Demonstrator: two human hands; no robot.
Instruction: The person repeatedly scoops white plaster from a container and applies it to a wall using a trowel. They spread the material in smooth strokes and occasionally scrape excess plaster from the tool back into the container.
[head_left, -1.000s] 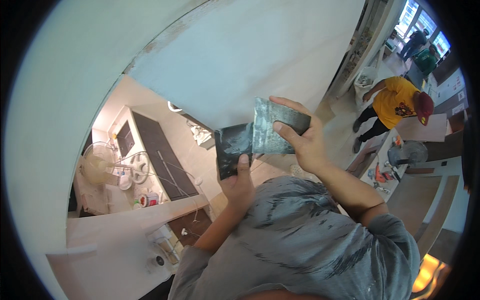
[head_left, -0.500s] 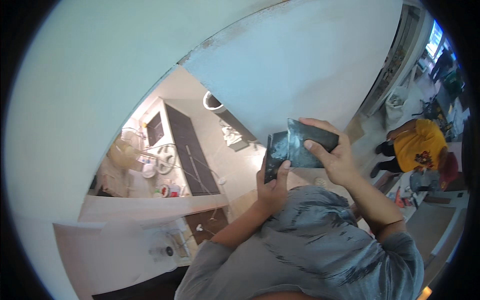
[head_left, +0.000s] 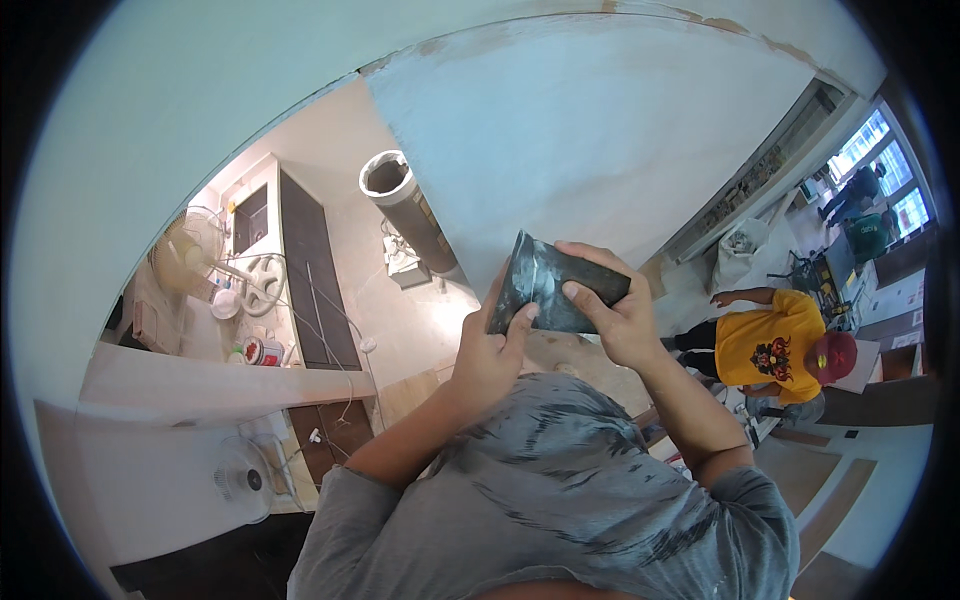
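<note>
Two dark, flat scraper blades smeared with pale grey paste meet in front of my torso. My left hand (head_left: 485, 355) grips the left blade (head_left: 505, 305), which is tilted, with my thumb over its face. My right hand (head_left: 625, 325) holds the broader right blade (head_left: 555, 310), thumb on the face and fingers behind its upper edge. The blades touch and partly overlap near the middle. Just beyond them is a large white painted panel (head_left: 600, 130), with flaking along its top edge.
A large upright tube (head_left: 425, 225) stands beside the panel. At left are a counter with a standing fan (head_left: 180, 250) and cables, and another fan (head_left: 245, 475) lower down. A worker in yellow (head_left: 760, 340) stands at right near a sack (head_left: 740, 245); others are farther back by windows.
The left blade has tilted and the two blades have closed into a tighter overlap, the right one turned flatter across. The view has shifted, revealing more of the tube.
</note>
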